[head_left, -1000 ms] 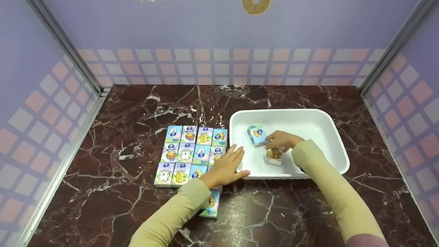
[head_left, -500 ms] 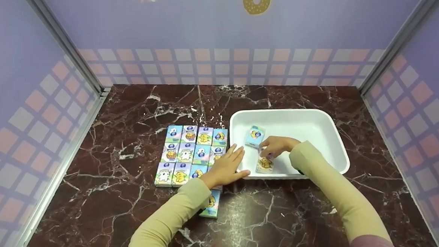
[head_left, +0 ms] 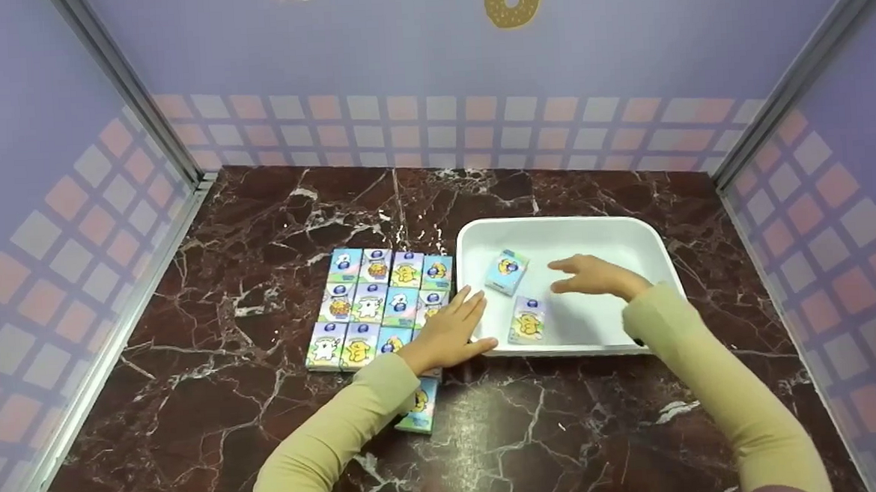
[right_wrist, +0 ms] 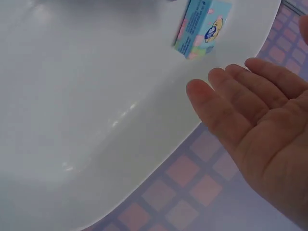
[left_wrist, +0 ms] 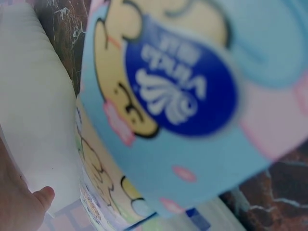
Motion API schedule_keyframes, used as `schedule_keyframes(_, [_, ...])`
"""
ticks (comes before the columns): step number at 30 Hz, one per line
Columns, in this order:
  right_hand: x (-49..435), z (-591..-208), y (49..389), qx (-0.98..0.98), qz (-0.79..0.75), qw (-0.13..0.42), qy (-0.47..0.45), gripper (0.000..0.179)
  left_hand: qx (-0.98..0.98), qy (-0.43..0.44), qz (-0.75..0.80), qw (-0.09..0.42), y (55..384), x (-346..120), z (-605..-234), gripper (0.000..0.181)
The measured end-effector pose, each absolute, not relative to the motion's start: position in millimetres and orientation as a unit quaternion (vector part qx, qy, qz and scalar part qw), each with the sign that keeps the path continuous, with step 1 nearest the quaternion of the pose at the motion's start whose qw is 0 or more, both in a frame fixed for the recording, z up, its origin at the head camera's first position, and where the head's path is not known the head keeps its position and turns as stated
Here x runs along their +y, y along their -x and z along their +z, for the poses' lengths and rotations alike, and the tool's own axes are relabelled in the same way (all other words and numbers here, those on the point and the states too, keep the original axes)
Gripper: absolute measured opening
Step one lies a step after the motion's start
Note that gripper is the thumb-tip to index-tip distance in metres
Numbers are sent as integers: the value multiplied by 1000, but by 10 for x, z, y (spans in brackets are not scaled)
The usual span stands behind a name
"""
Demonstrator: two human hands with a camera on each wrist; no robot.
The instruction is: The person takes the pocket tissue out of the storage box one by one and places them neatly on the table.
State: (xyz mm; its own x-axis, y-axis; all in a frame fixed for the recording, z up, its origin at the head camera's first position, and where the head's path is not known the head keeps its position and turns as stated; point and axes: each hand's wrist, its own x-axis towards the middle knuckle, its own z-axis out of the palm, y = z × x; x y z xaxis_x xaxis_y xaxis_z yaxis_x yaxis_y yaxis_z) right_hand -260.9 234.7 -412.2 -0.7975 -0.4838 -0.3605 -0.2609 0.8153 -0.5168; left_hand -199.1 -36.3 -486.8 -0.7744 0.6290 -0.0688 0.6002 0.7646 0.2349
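Two small cartoon-printed Vinda tissue packs, one blue (head_left: 508, 269) and one purple and yellow (head_left: 528, 320), lie flat in the left part of a white tray (head_left: 625, 240). My right hand (head_left: 593, 275) hovers over the tray to their right, fingers extended and holding nothing; the right wrist view shows its palm and a blue pack (right_wrist: 203, 31) beyond the fingertips. Across the tray's left rim lie the fingers of my left hand (head_left: 446, 337), its palm over the nearest packs, partly hiding them. A light blue pack (left_wrist: 192, 110) fills much of the left wrist view.
Left of the tray, several tissue packs (head_left: 370, 306) form a close-set block of rows. One more pack (head_left: 419, 410) lies nearer me, partly under my left sleeve. Purple checked walls (head_left: 431, 119) enclose the dark marble table (head_left: 267, 420) at the back and sides.
My right hand laid the purple and yellow pack in the tray beside the blue one, which turned slightly. It then let go and moved right. My left hand stayed still.
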Motion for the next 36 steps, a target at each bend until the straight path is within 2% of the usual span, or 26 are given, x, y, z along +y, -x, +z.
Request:
schedule_keyframes(6, [2842,-4219,2483,945,-214,166,185,57,937,-328,99,71,1983,-360,-4851,78])
schedule_keyframes(17, [3510,-4556,2209,967,-205,114,103,68,938,-325,93,75,1975,-363,-4844,78])
schedule_keyframes(21, [3641,-4709,2136,968,-220,77,87,66,939,-326,81,78,1985,-346,-4817,78])
schedule_keyframes(28, [3731,-4924,2067,964,-255,8,76,65,939,-319,58,117,2029,-283,-4709,78])
schedule_keyframes(36, [3707,-4972,2073,965,-250,-27,70,65,935,-336,26,107,2179,-52,-4590,78])
